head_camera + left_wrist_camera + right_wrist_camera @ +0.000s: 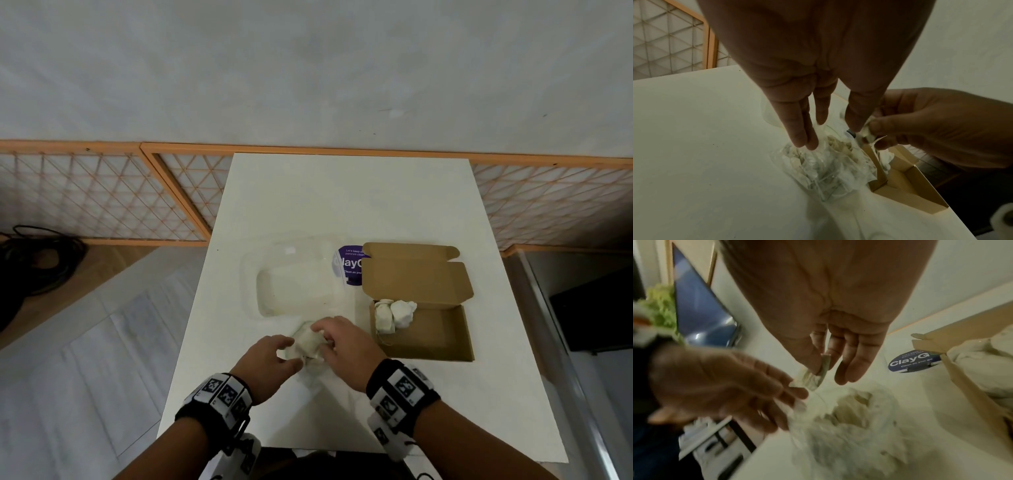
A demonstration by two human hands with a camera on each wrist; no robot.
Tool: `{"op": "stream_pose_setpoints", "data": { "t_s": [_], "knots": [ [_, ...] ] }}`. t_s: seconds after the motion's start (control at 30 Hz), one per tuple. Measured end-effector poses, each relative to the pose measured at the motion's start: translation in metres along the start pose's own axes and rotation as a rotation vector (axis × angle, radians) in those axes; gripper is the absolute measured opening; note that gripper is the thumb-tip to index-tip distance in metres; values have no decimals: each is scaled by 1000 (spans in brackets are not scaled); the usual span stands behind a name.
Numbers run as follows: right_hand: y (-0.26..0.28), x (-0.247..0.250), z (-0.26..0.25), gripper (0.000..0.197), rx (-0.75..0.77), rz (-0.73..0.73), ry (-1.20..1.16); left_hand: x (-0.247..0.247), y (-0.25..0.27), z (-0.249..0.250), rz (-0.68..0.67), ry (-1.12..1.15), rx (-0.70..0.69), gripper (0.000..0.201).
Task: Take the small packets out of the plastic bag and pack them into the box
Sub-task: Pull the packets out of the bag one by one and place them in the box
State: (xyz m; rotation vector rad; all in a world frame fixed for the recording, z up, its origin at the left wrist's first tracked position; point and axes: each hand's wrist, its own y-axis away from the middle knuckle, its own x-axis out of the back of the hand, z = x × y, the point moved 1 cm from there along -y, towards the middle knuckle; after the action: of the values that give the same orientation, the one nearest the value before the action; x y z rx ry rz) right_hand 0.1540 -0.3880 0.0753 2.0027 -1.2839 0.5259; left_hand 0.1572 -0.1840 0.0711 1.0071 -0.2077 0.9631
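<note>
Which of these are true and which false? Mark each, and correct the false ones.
1. The cardboard box lies open on the table. True.
2. The box holds no packets yet. False: two white packets lie in its far left corner.
3. The right hand pinches a small packet. True.
4. The plastic bag sits inside the box. False: it lies on the table left of it, with the left hand at it.

We could not count the packets in the plastic bag (pixel 310 342), which both hands covered. The box lid (pixel 416 274) hid part of the purple label (pixel 347 265), and the left hand (pixel 719 389) was blurred in the right wrist view.
</note>
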Motion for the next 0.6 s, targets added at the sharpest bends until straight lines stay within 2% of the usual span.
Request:
{"op": "stream_pose_setpoints", "data": {
  "t_s": [0.13,0.23,0.33,0.43,0.5,0.53,0.6],
  "knots": [
    [12,32,-8,40,2,70,-250,10,3,0,-5,13,-10,53],
    [19,56,-19,48,35,120,-429,27,12,13,40,62,-70,35],
    [29,75,-33,58,75,145,-595,45,26,38,115,265,-164,13],
    [38,88,-47,65,110,152,-625,60,46,73,77,605,-217,28],
    [41,90,-53,66,131,184,-625,67,57,91,33,705,-262,41],
    [42,90,-54,66,135,200,-631,69,62,98,39,714,-308,40],
    [42,88,-57,64,141,224,-642,69,66,106,89,692,-414,23]
  ]
}}
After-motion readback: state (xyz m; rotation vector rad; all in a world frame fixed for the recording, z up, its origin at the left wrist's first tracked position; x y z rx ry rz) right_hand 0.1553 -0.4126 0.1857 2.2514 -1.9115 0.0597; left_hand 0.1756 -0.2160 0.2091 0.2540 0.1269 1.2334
